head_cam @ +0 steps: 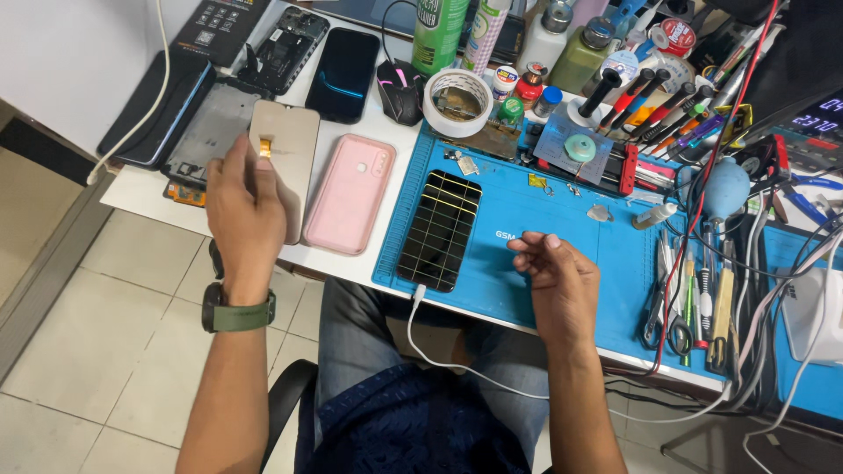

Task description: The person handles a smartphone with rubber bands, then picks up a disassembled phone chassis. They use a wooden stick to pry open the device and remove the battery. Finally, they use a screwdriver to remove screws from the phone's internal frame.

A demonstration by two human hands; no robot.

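Observation:
My left hand point(244, 211) grips a thin phone screen panel point(290, 145), beige back side up with a small orange flex connector near its top, over the left part of the white desk. My right hand point(549, 263) hovers above the blue work mat point(527, 211) with the fingertips pinched together; whether something tiny sits between them cannot be made out. A phone point(439, 230) lying on the mat shows a yellow grid on its dark screen, and a white cable point(421, 325) plugs into its near end.
A pink phone case point(351, 193) lies beside the panel. An opened phone frame point(206, 132), dark phones point(344, 72), a tape roll point(457, 101), bottles point(439, 35), screwdrivers point(650, 101), tweezers and tools point(694, 298) and several cables crowd the desk. A tiled floor lies to the left.

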